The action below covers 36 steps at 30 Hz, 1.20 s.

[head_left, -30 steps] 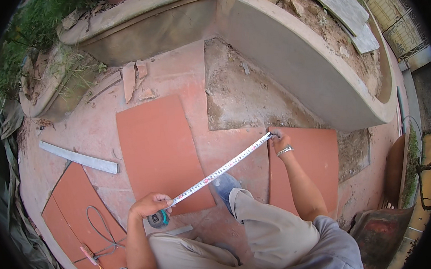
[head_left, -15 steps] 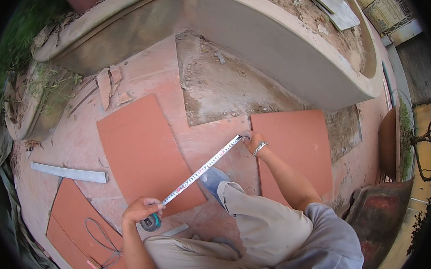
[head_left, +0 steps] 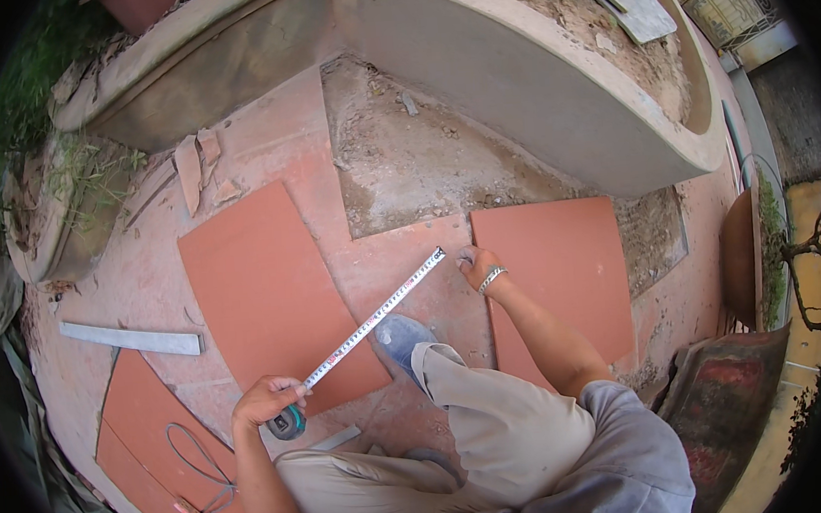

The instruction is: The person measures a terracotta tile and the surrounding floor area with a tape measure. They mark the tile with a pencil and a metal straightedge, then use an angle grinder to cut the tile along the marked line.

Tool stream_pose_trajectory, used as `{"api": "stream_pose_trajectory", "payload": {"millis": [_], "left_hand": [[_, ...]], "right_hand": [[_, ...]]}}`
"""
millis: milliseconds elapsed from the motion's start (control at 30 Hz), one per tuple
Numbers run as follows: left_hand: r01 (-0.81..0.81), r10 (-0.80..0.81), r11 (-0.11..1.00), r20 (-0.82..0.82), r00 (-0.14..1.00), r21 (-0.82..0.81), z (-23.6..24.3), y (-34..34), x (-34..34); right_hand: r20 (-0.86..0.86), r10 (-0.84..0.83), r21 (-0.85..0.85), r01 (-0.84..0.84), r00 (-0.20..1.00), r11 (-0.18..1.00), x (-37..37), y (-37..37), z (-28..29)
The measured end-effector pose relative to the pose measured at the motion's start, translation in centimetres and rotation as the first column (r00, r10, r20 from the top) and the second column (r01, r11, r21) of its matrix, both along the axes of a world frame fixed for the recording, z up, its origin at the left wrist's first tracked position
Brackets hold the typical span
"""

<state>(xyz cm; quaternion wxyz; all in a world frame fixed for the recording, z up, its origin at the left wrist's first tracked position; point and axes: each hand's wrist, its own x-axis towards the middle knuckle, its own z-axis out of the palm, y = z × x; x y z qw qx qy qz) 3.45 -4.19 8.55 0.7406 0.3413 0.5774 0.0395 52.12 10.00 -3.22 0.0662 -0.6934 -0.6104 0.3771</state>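
Note:
My left hand is closed around a teal-and-black tape measure, the case hanging under the fingers. From it the white blade slants up and to the right, over the edge of a terracotta-coloured tile lying on the floor. The blade's hooked end is free in the air. Just to the right of that end is my right hand, its fingers curled together and apart from the blade, with nothing visible in them. It is beside the left edge of a second large tile.
A low curved planter wall bounds the far side, above a rough bare patch. Broken tile pieces and a grey metal strip lie left. More tiles with a cable are lower left. My shoe stands between tiles.
My right hand has let go of the blade's end. The end now sits a little to the left of the fingers. My left hand still holds the tape measure.

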Motion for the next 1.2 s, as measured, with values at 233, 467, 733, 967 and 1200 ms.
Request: {"api": "stream_pose_trajectory", "payload": {"millis": [233,467,733,967,1200], "left_hand": [[-0.104,0.106,0.994,-0.045,0.993,0.027,-0.1,-0.2,-0.2],[-0.26,0.259,0.965,0.038,0.965,0.024,-0.9,-0.4,-0.1],[-0.191,0.189,0.98,0.039,0.981,0.055,-0.9,1.8,1.6],[-0.233,0.232,0.973,0.09,0.969,0.001,-1.6,3.7,3.0],[-0.273,0.276,0.961,0.06,0.959,-0.048,-1.6,5.7,3.4]], "right_hand": [[0.087,-0.025,-0.03,0.027,0.996,0.999,0.6,-0.8,-0.6],[0.358,-0.167,0.03,0.167,0.919,0.986,2.4,-3.3,-0.1],[0.373,-0.034,0.128,-0.015,0.927,0.992,4.6,-2.9,-0.6],[0.456,0.062,0.234,-0.187,0.888,0.954,5.3,5.2,-2.3],[0.419,0.262,-0.224,-0.181,0.869,0.958,4.2,10.4,0.1]]}}
